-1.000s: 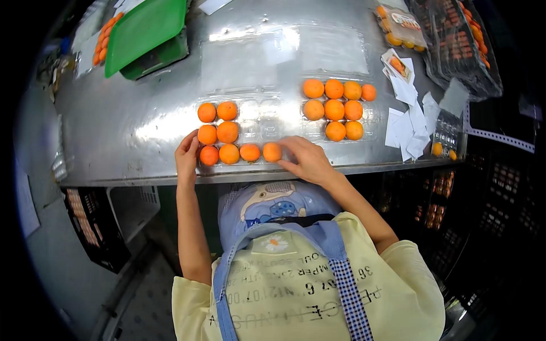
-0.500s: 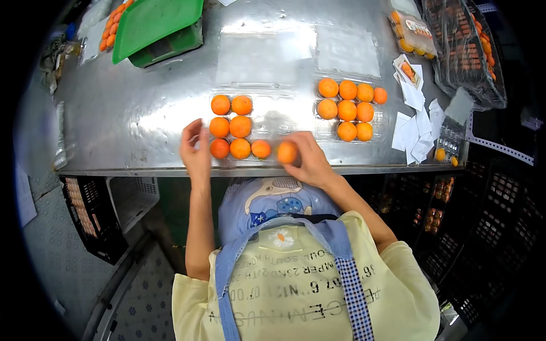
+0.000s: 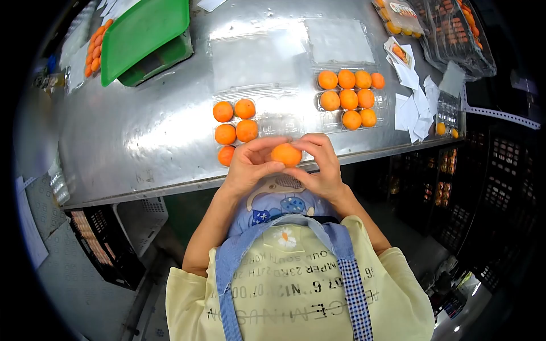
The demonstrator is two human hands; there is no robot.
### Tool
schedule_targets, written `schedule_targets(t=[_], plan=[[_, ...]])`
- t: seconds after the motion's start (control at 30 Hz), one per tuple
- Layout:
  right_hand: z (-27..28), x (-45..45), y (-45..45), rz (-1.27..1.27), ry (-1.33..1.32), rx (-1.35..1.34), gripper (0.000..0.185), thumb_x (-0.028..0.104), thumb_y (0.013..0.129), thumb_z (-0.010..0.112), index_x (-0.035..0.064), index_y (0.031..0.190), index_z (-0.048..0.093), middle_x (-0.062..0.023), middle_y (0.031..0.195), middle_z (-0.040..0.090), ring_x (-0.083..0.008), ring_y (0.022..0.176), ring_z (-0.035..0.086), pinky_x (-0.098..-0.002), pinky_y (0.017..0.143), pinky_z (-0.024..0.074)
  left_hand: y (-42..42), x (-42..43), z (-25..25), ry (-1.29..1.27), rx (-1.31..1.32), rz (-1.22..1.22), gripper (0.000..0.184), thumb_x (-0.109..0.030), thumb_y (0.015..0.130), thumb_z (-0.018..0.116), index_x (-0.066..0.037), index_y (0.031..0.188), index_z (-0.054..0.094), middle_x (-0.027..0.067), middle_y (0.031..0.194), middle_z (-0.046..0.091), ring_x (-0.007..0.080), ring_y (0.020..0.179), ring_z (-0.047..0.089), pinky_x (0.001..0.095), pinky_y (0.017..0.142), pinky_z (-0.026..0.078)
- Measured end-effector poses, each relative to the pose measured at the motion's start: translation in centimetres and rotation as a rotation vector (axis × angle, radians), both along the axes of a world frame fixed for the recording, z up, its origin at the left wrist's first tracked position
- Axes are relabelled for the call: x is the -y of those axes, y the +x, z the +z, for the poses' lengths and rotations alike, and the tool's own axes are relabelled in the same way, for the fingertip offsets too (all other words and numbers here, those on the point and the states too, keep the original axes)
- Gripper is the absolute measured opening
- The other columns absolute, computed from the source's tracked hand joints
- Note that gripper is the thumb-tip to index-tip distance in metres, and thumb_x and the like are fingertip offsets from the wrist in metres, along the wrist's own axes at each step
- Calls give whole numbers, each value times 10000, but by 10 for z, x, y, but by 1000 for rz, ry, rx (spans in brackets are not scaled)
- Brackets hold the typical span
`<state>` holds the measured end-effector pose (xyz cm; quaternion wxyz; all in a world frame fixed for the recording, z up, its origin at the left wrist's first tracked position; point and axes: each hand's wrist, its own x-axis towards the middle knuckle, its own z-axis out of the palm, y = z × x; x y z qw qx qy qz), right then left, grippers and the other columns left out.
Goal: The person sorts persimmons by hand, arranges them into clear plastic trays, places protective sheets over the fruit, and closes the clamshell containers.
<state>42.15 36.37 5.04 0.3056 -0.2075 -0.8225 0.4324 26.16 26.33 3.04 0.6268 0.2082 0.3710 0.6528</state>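
Observation:
Between my left hand and my right hand is one orange fruit, held by the fingers of both at the table's front edge. Behind my left hand lies a clear plastic tray with several oranges in its left part; my left hand hides its front row in part. Another clear tray to the right holds several oranges. The clear lids of both trays lie open toward the back.
A green tray rests on a container at the back left, near more orange fruit. White papers and labels lie at the right, with a packed clear box behind. The metal table ends just before my body.
My right hand has lifted the orange away from the front row toward me. My left hand has come across from the tray's left side and now grips the fruit too.

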Motion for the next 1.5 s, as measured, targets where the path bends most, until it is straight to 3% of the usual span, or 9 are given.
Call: schedule_targets(t=[0.1, 0.27, 0.5, 0.6, 0.83, 0.93, 1.13, 1.33, 1.5], plan=[[1, 6, 3, -63, 3, 1, 533, 65, 627, 805, 22, 1107, 577, -131, 1064, 537, -284, 969, 551, -349, 816, 483, -1, -2, 3, -55, 42, -34, 473, 41, 755, 699, -3, 1204, 556, 124, 1209, 582, 218, 1116, 562, 352, 974, 451], [6, 6, 8, -49, 154, 135, 566, 82, 656, 781, 30, 1176, 563, -129, 1073, 536, -277, 927, 554, -335, 768, 494, 9, -6, -1, -168, -125, 7, 432, -4, 785, 701, -8, 1196, 569, 105, 1160, 610, 176, 1047, 592, 316, 908, 486], [0, -12, 28, -20, 1, 242, 531, 84, 676, 742, 32, 1167, 548, -142, 1086, 525, -305, 953, 551, -356, 789, 486, 39, -15, 4, -464, -198, 26, 454, -85, 796, 719, -12, 1213, 555, 104, 1118, 612, 142, 942, 608, 285, 835, 507], [-9, -46, 44, -154, 119, 298, 498, 87, 662, 755, 32, 1120, 566, -157, 1073, 543, -328, 985, 555, -378, 845, 468, 32, -16, -7, -320, -477, 345, 437, -107, 810, 707, -25, 1210, 551, 88, 1064, 605, 127, 886, 591, 266, 775, 505], [-47, -97, 67, -104, 386, 531, 483, 116, 647, 755, 65, 1088, 564, -108, 1062, 568, -291, 986, 528, -398, 834, 409, -43, 27, -62, -666, -1119, 732, 317, -146, 889, 597, -40, 1187, 572, 77, 1078, 590, 126, 899, 558, 272, 795, 455], [-49, -102, 65, -86, 361, 523, 497, 110, 624, 761, 75, 1083, 573, -86, 1044, 585, -270, 984, 522, -394, 833, 389, -59, 39, -89, -725, -791, 622, 313, -171, 923, 558, -28, 1201, 576, 74, 1067, 616, 112, 832, 570, 251, 740, 468], [-53, -114, 67, 23, 406, 569, 550, 180, 614, 791, 86, 1114, 584, -71, 1082, 591, -271, 989, 512, -393, 859, 393, -58, 36, -87, -718, -495, 593, 299, -145, 952, 515, -34, 1222, 579, 32, 971, 639, 73, 773, 566, 202, 659, 465], [-27, -111, 53, 32, 409, 529, 512, 195, 638, 783, 92, 1104, 597, -66, 1002, 589, -267, 965, 507, -392, 837, 388, -32, 24, -85, -673, -383, 574, 275, -87, 938, 521, -36, 1200, 586, 24, 932, 625, 65, 713, 564, 204, 594, 487], [-32, -86, 20, 333, 352, 438, 516, 232, 628, 784, 79, 1085, 599, -69, 1031, 575, -260, 948, 516, -378, 819, 388, -18, 15, -89, -652, -342, 662, 252, -57, 932, 518, -23, 1168, 600, 32, 912, 621, 70, 689, 559, 202, 598, 479]])
